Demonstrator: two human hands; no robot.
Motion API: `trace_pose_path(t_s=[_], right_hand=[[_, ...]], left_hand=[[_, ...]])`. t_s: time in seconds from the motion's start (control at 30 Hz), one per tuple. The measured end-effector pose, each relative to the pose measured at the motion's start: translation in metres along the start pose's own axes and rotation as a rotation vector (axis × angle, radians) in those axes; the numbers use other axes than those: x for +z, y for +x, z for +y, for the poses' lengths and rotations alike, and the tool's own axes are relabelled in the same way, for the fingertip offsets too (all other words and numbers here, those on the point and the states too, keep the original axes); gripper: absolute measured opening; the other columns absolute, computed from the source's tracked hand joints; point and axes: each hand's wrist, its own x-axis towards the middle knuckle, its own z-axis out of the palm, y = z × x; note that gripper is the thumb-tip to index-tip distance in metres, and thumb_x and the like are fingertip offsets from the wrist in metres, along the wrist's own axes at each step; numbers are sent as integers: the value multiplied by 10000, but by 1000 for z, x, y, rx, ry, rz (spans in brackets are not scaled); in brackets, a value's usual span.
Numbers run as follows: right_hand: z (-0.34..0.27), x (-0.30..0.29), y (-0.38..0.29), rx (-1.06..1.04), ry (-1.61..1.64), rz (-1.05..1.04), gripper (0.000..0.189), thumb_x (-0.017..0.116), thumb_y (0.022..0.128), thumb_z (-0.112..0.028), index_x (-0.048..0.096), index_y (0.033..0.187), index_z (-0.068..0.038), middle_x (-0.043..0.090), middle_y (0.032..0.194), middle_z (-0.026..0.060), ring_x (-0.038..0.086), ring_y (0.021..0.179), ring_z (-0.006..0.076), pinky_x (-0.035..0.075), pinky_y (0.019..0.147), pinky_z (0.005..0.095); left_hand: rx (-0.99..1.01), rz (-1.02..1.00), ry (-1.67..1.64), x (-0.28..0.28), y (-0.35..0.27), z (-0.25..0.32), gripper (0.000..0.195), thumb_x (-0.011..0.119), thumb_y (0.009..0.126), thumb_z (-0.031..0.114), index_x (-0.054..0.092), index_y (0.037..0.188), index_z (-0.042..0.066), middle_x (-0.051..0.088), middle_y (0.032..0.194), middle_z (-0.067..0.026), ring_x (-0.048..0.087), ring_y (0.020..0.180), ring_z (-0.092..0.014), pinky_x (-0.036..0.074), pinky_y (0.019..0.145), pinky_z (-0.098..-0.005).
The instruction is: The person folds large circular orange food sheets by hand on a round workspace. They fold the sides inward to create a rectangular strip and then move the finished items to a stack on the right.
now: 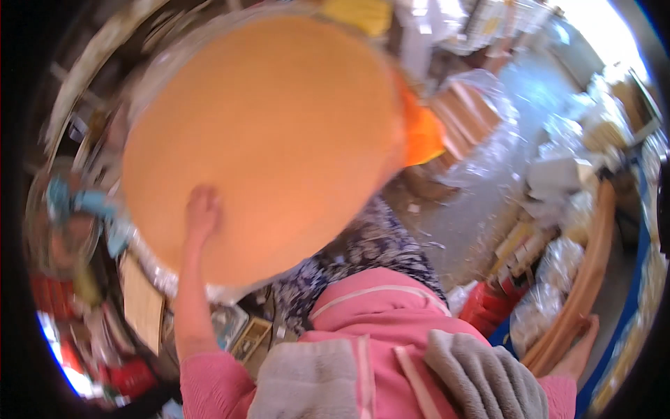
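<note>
A large rounded orange-tan sheet or panel [261, 146], blurred, fills the left and middle of the head view; its material is hard to tell. My left hand [203, 212] lies on its lower left part, fingers close together and blurred. On the far right, my right hand [585, 330] is at a long brown folded strip of material [586, 277], which runs upward along my right side; the hand is partly hidden by it. A bright orange piece [423, 131] shows at the sheet's right edge. A grey towel [309, 382] hangs over my pink top.
Clear plastic wrap [487, 152] partly covers a brown ribbed bundle [463, 118] on the floor. A fan [63, 225] stands at the left, near a wooden board [141, 304]. Red bags [489, 309] and plastic-wrapped bundles [557, 267] lie at the right.
</note>
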Motion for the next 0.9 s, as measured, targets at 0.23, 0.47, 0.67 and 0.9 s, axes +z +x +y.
trace_pose_path(t_s=[0.23,0.47,0.67,0.9], right_hand=[[-395,153,-91,-1143,-131,277,438,635,827,-88,546,1255,-62,604,1183,159,579,1087,294,434,942,353],[-579,330,-385,-2343,-389,-252,799,721,712,-372,387,1390,-113,369,1430,117,245,1380,307,181,1081,592],[-632,334,-399,-2386,-313,-381,642,691,727,-170,465,1327,-165,428,1382,66,299,1354,283,189,1082,600],[-647,276,-384,-2292,-6,-330,402,631,709,-38,617,1101,-120,635,1089,35,575,1100,199,284,1068,547]], left_hand=[[200,-444,-26,-58,-83,137,716,622,818,485,419,1365,71,322,1471,-136,248,1383,-307,194,1110,-512],[204,-273,56,-34,-143,155,454,602,820,197,524,1253,83,466,1358,-100,374,1316,-265,241,1087,-525],[50,53,-2,-80,-135,153,298,532,731,-42,611,990,82,656,1046,-41,614,1030,-201,376,1000,-468],[-123,174,-132,-141,-144,115,173,560,774,-64,625,856,74,690,923,-49,652,942,-216,382,992,-444]])
